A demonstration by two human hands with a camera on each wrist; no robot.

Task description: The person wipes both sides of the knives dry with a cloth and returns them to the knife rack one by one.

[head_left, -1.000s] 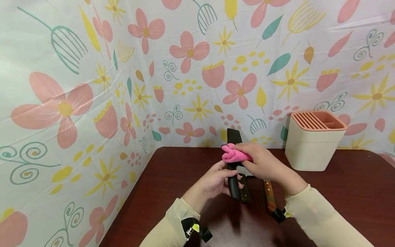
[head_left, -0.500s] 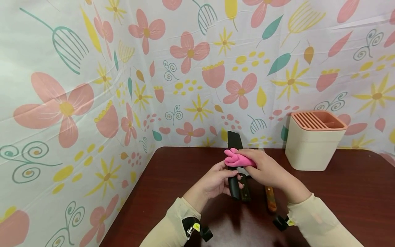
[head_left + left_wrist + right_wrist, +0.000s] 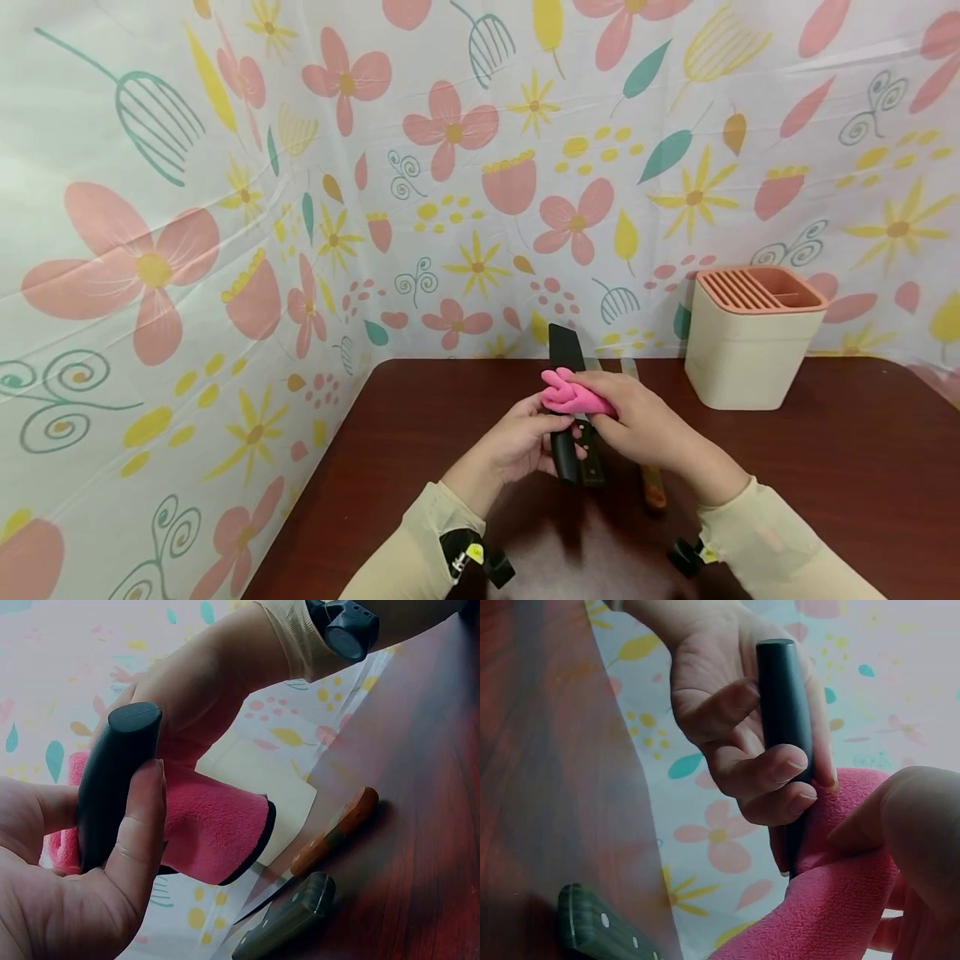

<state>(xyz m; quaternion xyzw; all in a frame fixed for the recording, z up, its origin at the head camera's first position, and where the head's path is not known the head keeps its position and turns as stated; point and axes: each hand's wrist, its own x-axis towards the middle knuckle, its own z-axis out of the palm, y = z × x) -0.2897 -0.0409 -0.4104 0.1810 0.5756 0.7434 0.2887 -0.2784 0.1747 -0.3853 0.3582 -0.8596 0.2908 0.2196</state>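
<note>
A black-bladed knife (image 3: 566, 346) points away from me, raised over the table. My left hand (image 3: 517, 442) grips its black handle, which stands between thumb and fingers in both wrist views. With my right hand (image 3: 645, 421) I pinch a folded pink cloth (image 3: 573, 393) around the blade close to the handle. The cloth hides the lower blade; in the left wrist view its dark-edged end (image 3: 225, 832) hangs loose. Beyond my hands lie two more knives, one with a dark green riveted handle (image 3: 592, 467) and one with a brown wooden handle (image 3: 654, 492).
A cream knife block (image 3: 750, 358) with an orange slotted top stands at the back right of the dark red table (image 3: 847, 467). Flower-printed fabric (image 3: 465, 217) hangs behind and along the left side. Wrist cameras are strapped to both sleeves.
My right hand has slid the pink cloth down the blade toward the handle, uncovering more of the tip side. My left hand keeps its grip. The head view has shifted slightly.
</note>
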